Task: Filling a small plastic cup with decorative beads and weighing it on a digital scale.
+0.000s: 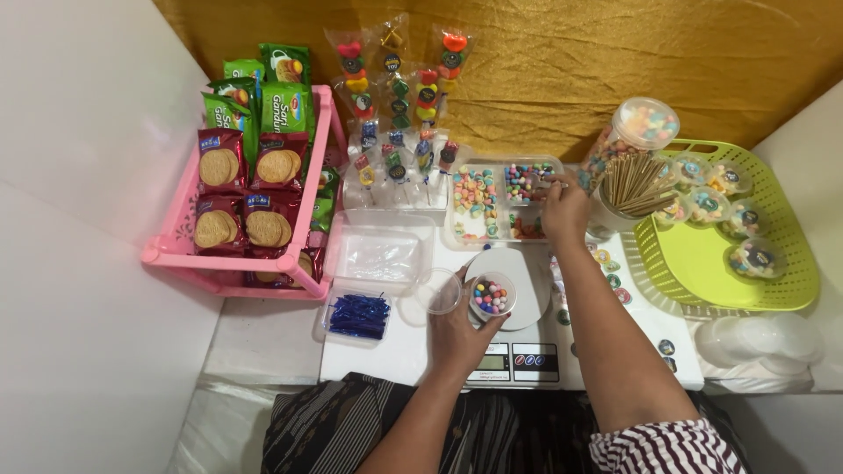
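Note:
My left hand (458, 329) grips a small clear cup (492, 296) with several coloured candies in it, resting on the round white pan of a kitchen scale (518, 351). My right hand (564, 209) reaches forward into a clear divided tray (502, 200) of mixed coloured candies, fingers pinched over its right compartment. Whether it holds a candy is hidden. An empty clear cup (442, 291) lies just left of the filled one.
A pink rack (180, 237) of biscuit packs stands at left. Candy skewers in wrappers (399, 105) lean at the back. A box of blue twist ties (358, 316), a jar of candies (637, 132), wooden sticks (637, 186) and a green basket (702, 263) with filled cups surround the scale.

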